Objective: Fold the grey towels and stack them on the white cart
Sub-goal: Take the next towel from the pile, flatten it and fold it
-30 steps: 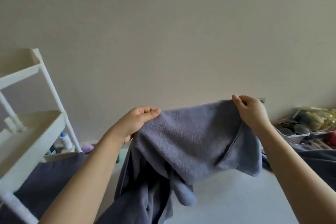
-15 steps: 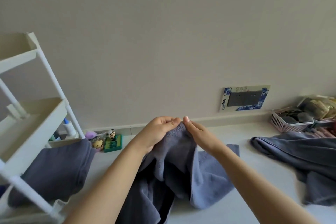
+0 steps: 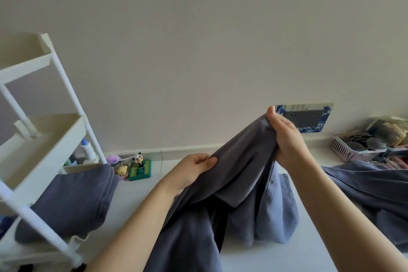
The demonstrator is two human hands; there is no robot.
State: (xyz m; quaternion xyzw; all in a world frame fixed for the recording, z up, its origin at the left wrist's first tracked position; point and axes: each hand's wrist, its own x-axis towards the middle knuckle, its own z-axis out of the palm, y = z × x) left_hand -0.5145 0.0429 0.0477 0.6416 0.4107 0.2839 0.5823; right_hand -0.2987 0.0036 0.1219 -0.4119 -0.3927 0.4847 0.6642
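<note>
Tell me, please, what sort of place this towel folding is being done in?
Probably a room in a home, worked at floor level: a white plastic tiered cart stands by a plain wall, small cartoon figurines sit along the baseboard, and a pink plastic basket holds household odds and ends.

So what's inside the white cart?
The white cart holds a folded grey towel on its bottom shelf. The middle shelf looks bare, with a bottle showing behind it. The top tray's inside is hidden by its wall.
</note>
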